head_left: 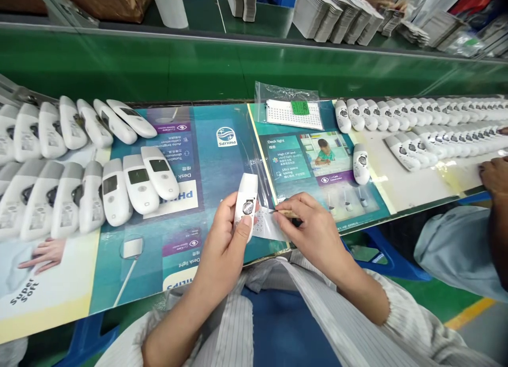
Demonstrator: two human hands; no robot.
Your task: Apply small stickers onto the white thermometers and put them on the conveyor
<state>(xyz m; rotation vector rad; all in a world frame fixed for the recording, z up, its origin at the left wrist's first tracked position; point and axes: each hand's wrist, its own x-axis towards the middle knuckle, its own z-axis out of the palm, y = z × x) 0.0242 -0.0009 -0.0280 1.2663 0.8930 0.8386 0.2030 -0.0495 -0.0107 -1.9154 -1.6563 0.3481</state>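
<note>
Upright between the thumb and fingers of my left hand [227, 240] is a white handheld device [246, 190], with a round opening showing a coin-like disc. A small sheet of dotted stickers [266, 224] lies just right of it, partly behind the device and touching my left fingers. My right hand [311, 224] pinches a thin brown-handled tool [291, 214], its tip over the sheet's upper right edge. A single white device [361, 165] lies on the printed mat [218, 171] to the right.
Rows of finished-looking devices [138, 182] line the left side; more rows [397, 113] run along the right. A plastic bag with a dotted sheet [293, 113] lies at the back. Stacked grey pieces [317, 18] stand on the shelf. Another person's hand [495, 175] is at far right.
</note>
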